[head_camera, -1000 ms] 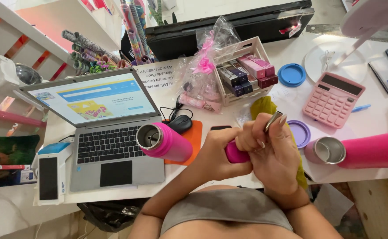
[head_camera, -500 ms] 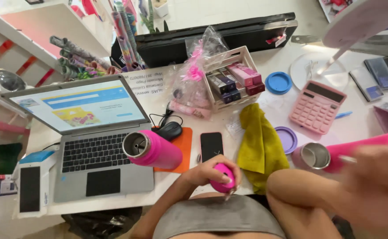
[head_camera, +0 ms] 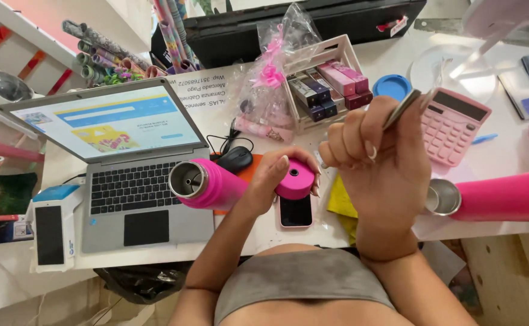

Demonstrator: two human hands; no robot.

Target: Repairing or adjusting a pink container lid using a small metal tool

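Since the earlier frame the right hand (head_camera: 376,175) has risen from the lower right edge of view to mid-frame, fingers curled and pinching a slim silver tool (head_camera: 404,107) that points up toward the pink calculator (head_camera: 454,127). Left hand (head_camera: 276,175) grips a pink round lid (head_camera: 296,180) between thumb and fingers, lifted above the black phone (head_camera: 296,211) lying on the white desk (head_camera: 506,169). Outward: an open pink bottle (head_camera: 207,184) lies just left of that hand beside the laptop (head_camera: 126,175); a second pink bottle (head_camera: 494,198) lies at right.
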